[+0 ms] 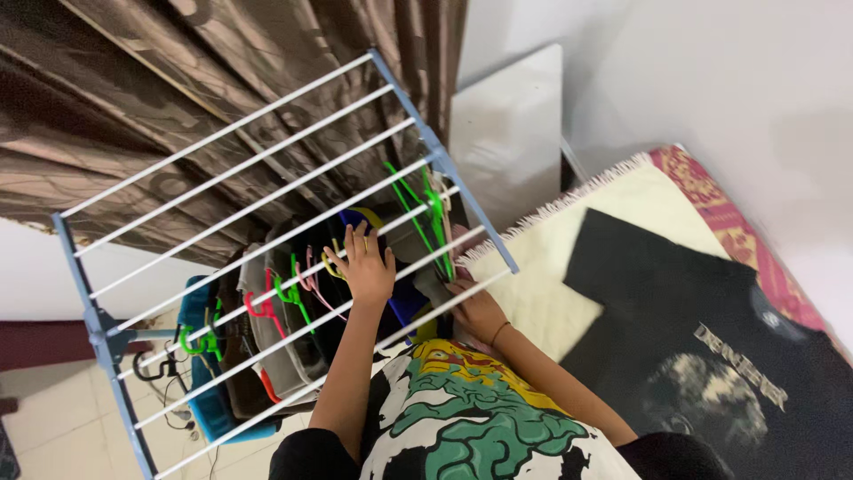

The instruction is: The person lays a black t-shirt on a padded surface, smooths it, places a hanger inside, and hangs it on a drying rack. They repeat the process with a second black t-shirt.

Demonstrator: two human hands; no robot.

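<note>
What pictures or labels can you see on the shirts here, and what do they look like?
Black T-shirt: lies flat on the cream mat at right; pale grey picture with a slanted band of pale lettering above it.
White T-shirt: bottom centre, between the arms; big green, yellow and black cartoon print.
No packages, signs or screens show.
Left hand and right hand reach among clothes hung under the drying rack.

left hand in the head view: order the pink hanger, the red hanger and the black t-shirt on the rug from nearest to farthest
1. Pink hanger: just left of the left hand, under the drying rack rods.
2. Red hanger: further left along the hanging clothes.
3. Black t-shirt: far off to the right, flat on the cream rug, beyond the right hand.
</note>
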